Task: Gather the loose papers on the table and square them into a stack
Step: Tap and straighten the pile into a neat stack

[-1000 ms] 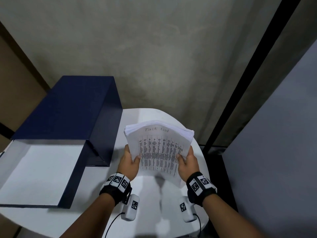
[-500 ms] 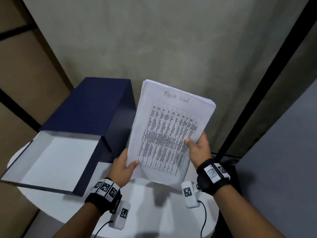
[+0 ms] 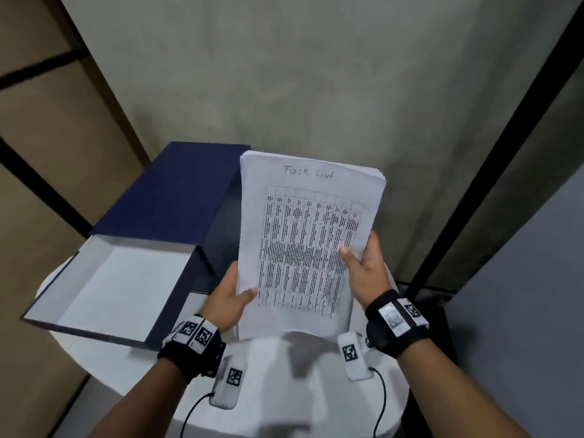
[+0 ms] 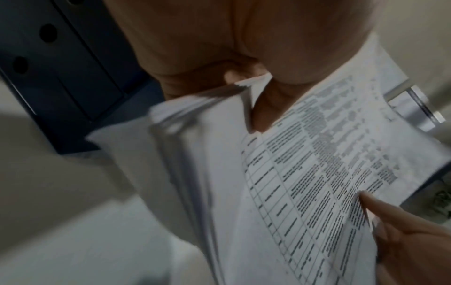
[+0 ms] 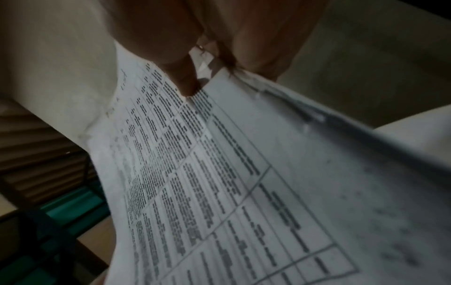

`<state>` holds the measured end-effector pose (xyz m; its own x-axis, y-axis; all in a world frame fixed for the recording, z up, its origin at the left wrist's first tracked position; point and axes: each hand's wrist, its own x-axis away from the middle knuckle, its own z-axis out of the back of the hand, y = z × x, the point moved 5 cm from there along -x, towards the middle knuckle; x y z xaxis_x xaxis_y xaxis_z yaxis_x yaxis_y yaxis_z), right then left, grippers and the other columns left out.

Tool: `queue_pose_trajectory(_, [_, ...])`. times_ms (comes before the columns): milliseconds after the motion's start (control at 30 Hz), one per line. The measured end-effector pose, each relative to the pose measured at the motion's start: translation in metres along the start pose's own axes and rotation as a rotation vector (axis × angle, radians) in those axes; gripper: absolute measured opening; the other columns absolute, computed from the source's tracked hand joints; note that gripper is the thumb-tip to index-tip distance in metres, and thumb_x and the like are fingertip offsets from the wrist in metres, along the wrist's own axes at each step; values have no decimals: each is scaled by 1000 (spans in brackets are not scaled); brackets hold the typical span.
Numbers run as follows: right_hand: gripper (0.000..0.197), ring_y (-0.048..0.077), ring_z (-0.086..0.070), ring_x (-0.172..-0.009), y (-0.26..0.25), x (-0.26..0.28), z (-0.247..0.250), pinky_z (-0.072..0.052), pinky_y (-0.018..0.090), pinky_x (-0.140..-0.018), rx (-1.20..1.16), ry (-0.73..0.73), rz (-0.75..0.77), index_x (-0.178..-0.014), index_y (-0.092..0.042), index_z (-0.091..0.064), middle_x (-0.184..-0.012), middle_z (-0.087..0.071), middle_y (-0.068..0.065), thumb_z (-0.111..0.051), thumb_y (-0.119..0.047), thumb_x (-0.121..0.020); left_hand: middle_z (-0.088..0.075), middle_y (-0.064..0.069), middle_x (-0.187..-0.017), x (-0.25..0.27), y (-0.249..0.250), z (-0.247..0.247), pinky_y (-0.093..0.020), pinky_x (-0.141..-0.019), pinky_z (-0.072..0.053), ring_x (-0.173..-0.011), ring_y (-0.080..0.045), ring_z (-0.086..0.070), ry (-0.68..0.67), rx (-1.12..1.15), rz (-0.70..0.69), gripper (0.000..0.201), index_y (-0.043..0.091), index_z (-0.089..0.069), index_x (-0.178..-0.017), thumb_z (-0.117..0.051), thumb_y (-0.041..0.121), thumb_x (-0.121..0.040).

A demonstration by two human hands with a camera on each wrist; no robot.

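A thick stack of white papers [image 3: 303, 241], its top sheet headed "Task List" over a printed table, stands nearly upright above the round white table [image 3: 284, 390]. My left hand [image 3: 232, 295] grips the stack's lower left edge, thumb on the front sheet. My right hand [image 3: 363, 263] grips the right edge, thumb pressed on the printed table. In the left wrist view the papers [image 4: 292, 183] fan out unevenly at their lower edges under my left hand [image 4: 244, 81]. In the right wrist view the top sheet [image 5: 219, 173] fills the frame, pinched by my right hand [image 5: 190, 77].
An open dark blue box file [image 3: 151, 235] with a white inside lies on the left part of the table, close to my left hand. A grey wall stands behind. A dark post [image 3: 493, 153] and a grey panel stand to the right.
The stack has been lifted off the table and tipped from nearly flat to nearly upright. Both hands have risen with it, and the right hand now sits higher on the right edge.
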<state>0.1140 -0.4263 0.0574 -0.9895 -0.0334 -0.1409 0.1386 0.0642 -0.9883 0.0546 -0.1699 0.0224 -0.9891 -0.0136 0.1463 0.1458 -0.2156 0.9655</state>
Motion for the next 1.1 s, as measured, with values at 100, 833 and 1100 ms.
queue_pose_trajectory(100, [56, -7, -55, -116, 7, 6, 3, -43, 21, -100, 121, -121, -72, -132, -29, -33, -127, -55, -16, -59, -2, -90, -63, 26, -116, 2, -9, -4, -14, -96, -43, -113, 10, -55, -28, 16, 39, 51, 41, -47, -119, -55, -2, -92])
queue_pose_trajectory(833, [48, 3, -56, -120, -1, 6, 42, -44, 27, -102, -31, 129, -109, -124, -26, -49, -124, -61, -14, -59, 4, -88, -67, 12, -121, -31, 0, -21, -30, -100, -48, -114, -7, -62, -242, 72, -31, 56, 18, -52, -130, -74, 25, -79])
queue_pose_trajectory(1100, [59, -16, -58, -97, 12, 7, 51, -46, 17, -92, -131, 283, -214, -125, -29, -43, -114, -57, -24, -59, 13, -85, -69, -13, -117, -35, -16, -20, -32, -83, -56, -106, -25, -67, -305, 401, 137, 82, 7, -58, -123, -92, 33, -53])
